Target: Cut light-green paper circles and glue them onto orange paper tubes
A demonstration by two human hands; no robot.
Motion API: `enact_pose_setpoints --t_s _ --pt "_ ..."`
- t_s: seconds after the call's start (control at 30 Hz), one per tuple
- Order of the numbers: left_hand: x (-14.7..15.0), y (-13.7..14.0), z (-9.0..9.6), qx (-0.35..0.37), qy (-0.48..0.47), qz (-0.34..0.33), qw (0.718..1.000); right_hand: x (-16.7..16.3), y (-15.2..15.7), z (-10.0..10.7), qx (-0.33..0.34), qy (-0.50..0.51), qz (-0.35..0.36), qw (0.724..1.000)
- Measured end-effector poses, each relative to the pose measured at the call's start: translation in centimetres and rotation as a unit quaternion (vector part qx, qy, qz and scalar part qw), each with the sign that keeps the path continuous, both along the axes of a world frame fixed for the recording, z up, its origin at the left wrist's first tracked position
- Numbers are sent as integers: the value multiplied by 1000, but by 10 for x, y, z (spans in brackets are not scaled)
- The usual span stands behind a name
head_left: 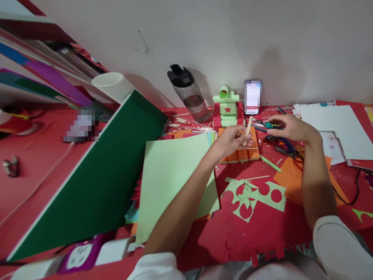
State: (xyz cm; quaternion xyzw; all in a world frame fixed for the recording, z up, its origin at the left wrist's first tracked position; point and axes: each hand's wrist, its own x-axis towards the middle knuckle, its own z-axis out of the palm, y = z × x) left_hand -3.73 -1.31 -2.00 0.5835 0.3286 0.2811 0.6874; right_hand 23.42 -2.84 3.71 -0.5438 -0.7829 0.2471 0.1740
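Two short pale wooden sticks (248, 130) are pinched between the fingers of my left hand (233, 142). Below that hand lies an orange piece with rounded ridges (236, 156), like rolled paper side by side. My right hand (293, 127) hovers with fingers apart around a tool with a teal and dark handle (269, 125); whether it touches the tool is unclear. Just behind my left hand stands a model of light green and red rolls (229, 109), with a red star on its front and a green roll on top.
A water bottle (194, 97) and a phone (253, 97) stand against the wall. Pliers (287, 149) lie under my right hand. Green cut-out scraps (247, 194), green sheets (175, 167) and orange paper (291, 177) cover parts of the red table. A dark green board (96, 182) rises at left.
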Motion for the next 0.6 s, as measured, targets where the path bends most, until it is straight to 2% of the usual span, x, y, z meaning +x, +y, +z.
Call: enact_pose_setpoints --t_s 0.6 --pt "0 -2 7 -16 21 14 1000 -4 -1 2 -7 -18 -2 1000"
